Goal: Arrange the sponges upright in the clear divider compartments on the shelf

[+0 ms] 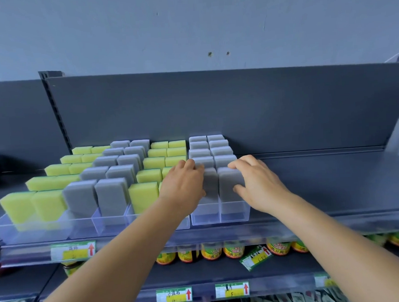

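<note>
Two bare hands work at a dark grey shelf (334, 180) stocked with rows of upright sponges. Clear divider compartments (220, 213) run from the front edge toward the back panel, holding yellow sponges (143, 196) and grey sponges (112, 197) in alternating double columns. The rightmost clear unit carries two columns of grey sponges, each standing upright — the front pair sits just behind the transparent front wall. The left hand (184, 186) has its fingers curled over the top of the front left grey sponge (210, 181), with the thumb low against its side. The right hand (258, 182) grips the front right grey sponge (229, 184), fingers over its top edge and thumb pressed to its face. Below, jars with yellow-green labels (210, 253) line the next shelf, behind a loose, tilted price tag (256, 258). More price tags — green and yellow with red arrows (73, 251) — sit along the shelf rails.
</note>
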`<move>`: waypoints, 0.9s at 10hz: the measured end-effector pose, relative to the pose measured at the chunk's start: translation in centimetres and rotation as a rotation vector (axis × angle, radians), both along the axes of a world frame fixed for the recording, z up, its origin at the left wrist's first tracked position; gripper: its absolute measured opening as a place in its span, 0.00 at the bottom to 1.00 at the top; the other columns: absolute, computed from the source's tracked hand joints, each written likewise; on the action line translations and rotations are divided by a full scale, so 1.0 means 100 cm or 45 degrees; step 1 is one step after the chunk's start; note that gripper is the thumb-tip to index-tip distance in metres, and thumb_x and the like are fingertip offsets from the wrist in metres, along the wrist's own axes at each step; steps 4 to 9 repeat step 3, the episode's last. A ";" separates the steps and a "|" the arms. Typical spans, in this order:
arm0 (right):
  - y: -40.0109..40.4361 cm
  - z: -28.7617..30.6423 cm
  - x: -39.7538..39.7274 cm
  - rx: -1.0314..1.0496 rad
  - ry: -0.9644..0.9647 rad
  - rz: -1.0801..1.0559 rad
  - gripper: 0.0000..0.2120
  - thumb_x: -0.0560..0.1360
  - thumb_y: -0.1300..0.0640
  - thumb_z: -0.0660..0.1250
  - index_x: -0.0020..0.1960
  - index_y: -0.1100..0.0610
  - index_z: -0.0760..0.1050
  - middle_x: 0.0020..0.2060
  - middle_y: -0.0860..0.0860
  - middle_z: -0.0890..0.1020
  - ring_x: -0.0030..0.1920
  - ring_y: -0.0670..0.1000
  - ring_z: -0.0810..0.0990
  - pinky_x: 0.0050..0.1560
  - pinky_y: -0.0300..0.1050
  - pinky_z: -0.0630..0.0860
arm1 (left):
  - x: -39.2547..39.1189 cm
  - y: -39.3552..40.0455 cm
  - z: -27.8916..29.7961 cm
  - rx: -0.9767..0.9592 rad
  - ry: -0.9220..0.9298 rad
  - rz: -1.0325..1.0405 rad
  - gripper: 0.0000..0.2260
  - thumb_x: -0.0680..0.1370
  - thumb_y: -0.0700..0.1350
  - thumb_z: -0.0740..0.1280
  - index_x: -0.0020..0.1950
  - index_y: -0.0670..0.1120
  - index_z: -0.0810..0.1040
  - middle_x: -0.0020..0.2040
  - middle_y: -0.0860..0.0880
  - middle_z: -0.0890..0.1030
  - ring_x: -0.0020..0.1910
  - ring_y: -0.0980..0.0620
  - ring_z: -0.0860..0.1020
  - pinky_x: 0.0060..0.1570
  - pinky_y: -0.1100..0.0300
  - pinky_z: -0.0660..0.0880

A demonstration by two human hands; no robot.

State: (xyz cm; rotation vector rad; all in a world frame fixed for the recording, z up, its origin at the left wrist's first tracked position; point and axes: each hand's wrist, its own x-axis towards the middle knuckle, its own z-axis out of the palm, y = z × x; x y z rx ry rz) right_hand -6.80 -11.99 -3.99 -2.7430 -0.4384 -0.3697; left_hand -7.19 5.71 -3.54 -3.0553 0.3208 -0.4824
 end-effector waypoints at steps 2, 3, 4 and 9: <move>-0.007 0.002 -0.011 -0.125 0.091 0.050 0.30 0.79 0.50 0.60 0.77 0.50 0.51 0.76 0.45 0.55 0.74 0.52 0.56 0.70 0.48 0.61 | -0.008 -0.005 -0.003 0.033 -0.014 0.022 0.32 0.78 0.53 0.62 0.78 0.44 0.52 0.75 0.48 0.63 0.74 0.47 0.60 0.72 0.55 0.56; -0.015 0.003 -0.018 -0.068 0.075 0.063 0.33 0.80 0.47 0.59 0.78 0.51 0.46 0.77 0.46 0.49 0.77 0.52 0.51 0.73 0.48 0.56 | -0.016 -0.010 0.001 -0.025 -0.073 0.026 0.32 0.79 0.54 0.61 0.77 0.44 0.53 0.76 0.48 0.60 0.76 0.48 0.56 0.72 0.55 0.55; -0.015 0.003 -0.018 -0.068 0.075 0.063 0.33 0.80 0.47 0.59 0.78 0.51 0.46 0.77 0.46 0.49 0.77 0.52 0.51 0.73 0.48 0.56 | -0.016 -0.010 0.001 -0.025 -0.073 0.026 0.32 0.79 0.54 0.61 0.77 0.44 0.53 0.76 0.48 0.60 0.76 0.48 0.56 0.72 0.55 0.55; -0.015 0.003 -0.018 -0.068 0.075 0.063 0.33 0.80 0.47 0.59 0.78 0.51 0.46 0.77 0.46 0.49 0.77 0.52 0.51 0.73 0.48 0.56 | -0.016 -0.010 0.001 -0.025 -0.073 0.026 0.32 0.79 0.54 0.61 0.77 0.44 0.53 0.76 0.48 0.60 0.76 0.48 0.56 0.72 0.55 0.55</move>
